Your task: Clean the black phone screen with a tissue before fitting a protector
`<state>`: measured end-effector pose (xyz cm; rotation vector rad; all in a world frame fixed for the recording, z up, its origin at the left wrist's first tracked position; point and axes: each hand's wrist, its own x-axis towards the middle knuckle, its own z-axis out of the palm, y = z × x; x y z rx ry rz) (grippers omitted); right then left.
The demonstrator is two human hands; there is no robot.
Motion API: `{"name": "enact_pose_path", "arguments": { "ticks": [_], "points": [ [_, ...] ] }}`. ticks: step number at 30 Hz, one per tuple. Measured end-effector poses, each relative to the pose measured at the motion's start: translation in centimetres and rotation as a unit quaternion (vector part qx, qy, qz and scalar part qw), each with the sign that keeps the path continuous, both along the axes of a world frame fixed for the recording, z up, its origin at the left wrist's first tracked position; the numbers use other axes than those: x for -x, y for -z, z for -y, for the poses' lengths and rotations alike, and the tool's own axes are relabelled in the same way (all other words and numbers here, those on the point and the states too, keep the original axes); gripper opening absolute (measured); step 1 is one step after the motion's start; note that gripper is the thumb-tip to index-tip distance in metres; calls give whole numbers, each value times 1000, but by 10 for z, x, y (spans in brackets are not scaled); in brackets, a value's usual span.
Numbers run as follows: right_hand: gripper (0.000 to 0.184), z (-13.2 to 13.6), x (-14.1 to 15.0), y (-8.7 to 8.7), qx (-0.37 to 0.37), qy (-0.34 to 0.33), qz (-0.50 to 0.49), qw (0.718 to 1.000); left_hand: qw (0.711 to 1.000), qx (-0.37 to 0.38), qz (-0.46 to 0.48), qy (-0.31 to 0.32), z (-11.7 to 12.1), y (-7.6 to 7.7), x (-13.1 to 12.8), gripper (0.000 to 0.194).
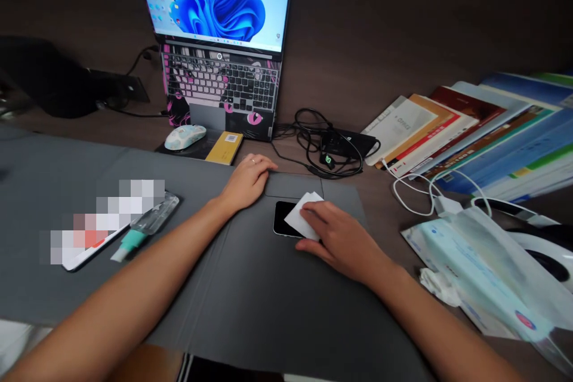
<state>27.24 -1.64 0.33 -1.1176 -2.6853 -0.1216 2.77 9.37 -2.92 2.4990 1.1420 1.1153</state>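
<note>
A smartphone with a dark screen lies flat on the grey desk mat. Over its right part my right hand presses a folded white tissue, gripped under the fingers. The thumb is apart, down by the phone's lower edge. To the upper left of the phone, my left hand rests palm down on the mat, fingers extended and holding nothing. Near my left forearm lie a clear spray bottle with a green neck and a white pack, partly blurred out.
Behind the mat stands an open laptop, with a mouse and a yellow booklet before it. Black cables lie tangled beside it. Books lean at right, above a blue tissue pack and a crumpled tissue.
</note>
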Motion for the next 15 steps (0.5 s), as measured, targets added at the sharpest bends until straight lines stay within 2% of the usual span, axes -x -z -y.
{"name": "enact_pose_path", "arguments": {
  "ticks": [4, 7, 9, 12, 15],
  "points": [
    [81, 1, 16, -1, 55, -92, 32, 994, 1000, 10, 2, -1, -3, 2, -2, 32],
    [80, 7, 19, -5, 107, -173, 42, 978, 1000, 12, 3, 0, -3, 3, -2, 31],
    [78, 11, 16, -5, 117, -199, 34, 972, 1000, 11, 4, 2, -2, 3, -1, 30],
    [76, 11, 11, -3, 94, -184, 3, 978, 1000, 7, 3, 11, -2, 3, -1, 28],
    [62, 7, 4, -4, 54, -117, -22, 991, 1000, 7, -2, 15, -1, 2, -2, 28]
  ]
}}
